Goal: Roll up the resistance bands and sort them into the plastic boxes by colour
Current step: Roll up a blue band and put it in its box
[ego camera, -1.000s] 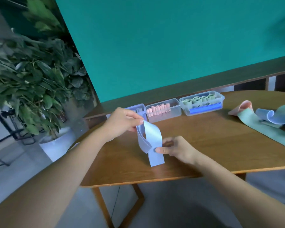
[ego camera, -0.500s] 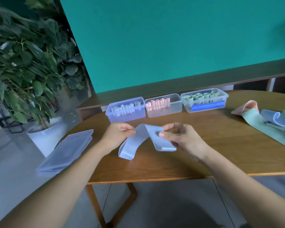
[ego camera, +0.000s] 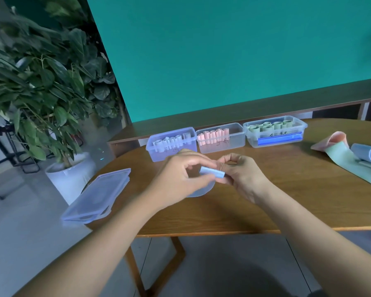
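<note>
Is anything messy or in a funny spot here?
Yes. The stack of lids hangs over the table's left edge, partly over the floor. Unrolled bands lie heaped at the far right.

Far edge: three plastic boxes (ego camera: 223,138) stand in a row.
Right: loose bands (ego camera: 351,155) lie heaped.
Left: stacked lids (ego camera: 99,196) overhang the table (ego camera: 287,200).

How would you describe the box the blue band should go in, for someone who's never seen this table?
On the wooden table, three clear plastic boxes stand in a row along the far edge, under the green wall. Take the leftmost box, nearest the potted plant. It alone is blue-tinted and holds pale blue rolls; its neighbours hold pink and green ones.
</note>
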`<state>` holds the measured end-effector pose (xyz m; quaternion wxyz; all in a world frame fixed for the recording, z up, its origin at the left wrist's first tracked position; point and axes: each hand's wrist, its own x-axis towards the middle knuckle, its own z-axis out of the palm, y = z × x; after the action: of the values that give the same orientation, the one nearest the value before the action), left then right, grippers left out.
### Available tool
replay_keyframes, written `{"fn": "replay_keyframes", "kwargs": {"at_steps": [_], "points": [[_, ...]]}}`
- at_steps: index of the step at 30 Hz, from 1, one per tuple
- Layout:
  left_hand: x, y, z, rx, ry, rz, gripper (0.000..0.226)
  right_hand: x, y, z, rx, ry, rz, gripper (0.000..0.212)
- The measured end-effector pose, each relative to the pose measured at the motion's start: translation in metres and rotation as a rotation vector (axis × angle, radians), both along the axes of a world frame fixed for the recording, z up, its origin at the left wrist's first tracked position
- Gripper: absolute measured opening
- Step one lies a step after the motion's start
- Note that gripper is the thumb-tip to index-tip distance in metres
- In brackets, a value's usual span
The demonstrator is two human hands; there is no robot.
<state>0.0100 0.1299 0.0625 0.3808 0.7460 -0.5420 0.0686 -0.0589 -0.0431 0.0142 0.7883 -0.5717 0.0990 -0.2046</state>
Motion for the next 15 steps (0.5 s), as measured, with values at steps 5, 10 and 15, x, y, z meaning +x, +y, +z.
{"fn": "replay_keyframes", "kwargs": {"at_steps": [5,10,15], "points": [[-0.002,-0.008,0.031,-0.129,-0.032,0.119,0.006,-0.021,0.000,0.017,-0.065,-0.079,0.153,0.036],[-0.007,-0.012,0.066,-0.199,-0.066,0.145,0.005,-0.034,0.002,0.033,-0.259,-0.079,0.125,0.055],[-0.013,-0.014,0.101,-0.268,-0.098,0.155,0.007,-0.038,0.005,0.038,-0.517,-0.128,0.085,0.013]]}}
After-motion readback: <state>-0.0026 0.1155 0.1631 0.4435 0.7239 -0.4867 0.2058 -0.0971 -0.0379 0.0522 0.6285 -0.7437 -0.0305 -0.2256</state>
